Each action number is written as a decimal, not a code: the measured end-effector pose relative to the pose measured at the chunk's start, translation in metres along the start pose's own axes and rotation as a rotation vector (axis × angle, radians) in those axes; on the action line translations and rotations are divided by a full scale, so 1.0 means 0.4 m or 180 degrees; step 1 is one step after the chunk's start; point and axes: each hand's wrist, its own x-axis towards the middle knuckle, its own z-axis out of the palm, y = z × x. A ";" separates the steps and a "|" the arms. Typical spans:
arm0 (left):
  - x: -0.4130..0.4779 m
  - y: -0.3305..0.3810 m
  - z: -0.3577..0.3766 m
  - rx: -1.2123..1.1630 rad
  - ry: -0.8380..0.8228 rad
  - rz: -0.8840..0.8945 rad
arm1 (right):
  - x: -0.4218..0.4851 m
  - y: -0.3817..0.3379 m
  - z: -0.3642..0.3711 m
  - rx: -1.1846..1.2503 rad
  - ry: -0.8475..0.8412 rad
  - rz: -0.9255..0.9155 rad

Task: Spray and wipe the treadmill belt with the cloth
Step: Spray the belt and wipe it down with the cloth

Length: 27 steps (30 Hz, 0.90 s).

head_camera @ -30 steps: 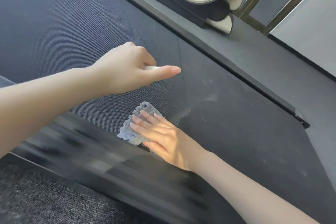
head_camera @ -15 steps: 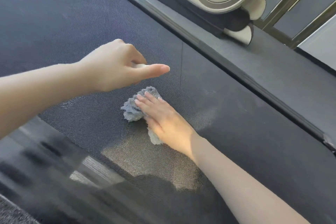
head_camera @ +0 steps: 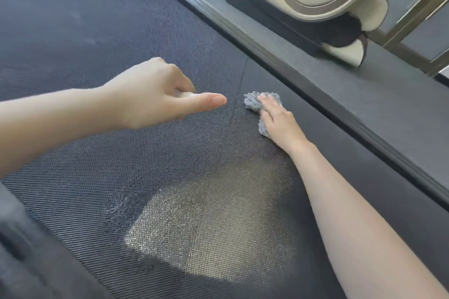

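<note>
Presses right hand (head_camera: 277,119) flat, fingers straight, on the crumpled grey cloth (head_camera: 252,102), bunched on the treadmill belt (head_camera: 97,31) near the side rail (head_camera: 303,75); curls left hand (head_camera: 150,97), thumb straight, round a small white object (head_camera: 185,94).

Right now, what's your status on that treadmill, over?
Left hand hovers over belt, grip curled on a small white object, mostly hidden. Right hand flat, pressing grey cloth onto belt near side rail. Nothing in the cloth's way.
</note>
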 end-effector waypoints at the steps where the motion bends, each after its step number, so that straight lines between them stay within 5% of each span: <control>1: 0.008 0.001 0.005 0.0026 -0.0014 -0.0016 | 0.012 0.026 -0.009 -0.0021 -0.0007 0.0091; 13: 0.070 0.020 0.079 -0.0054 -0.0050 0.0005 | 0.075 0.226 -0.070 0.0022 0.0251 0.0864; 27: 0.023 0.055 0.043 -0.0409 0.0077 0.0215 | -0.115 0.056 -0.069 -0.0081 0.0172 0.0908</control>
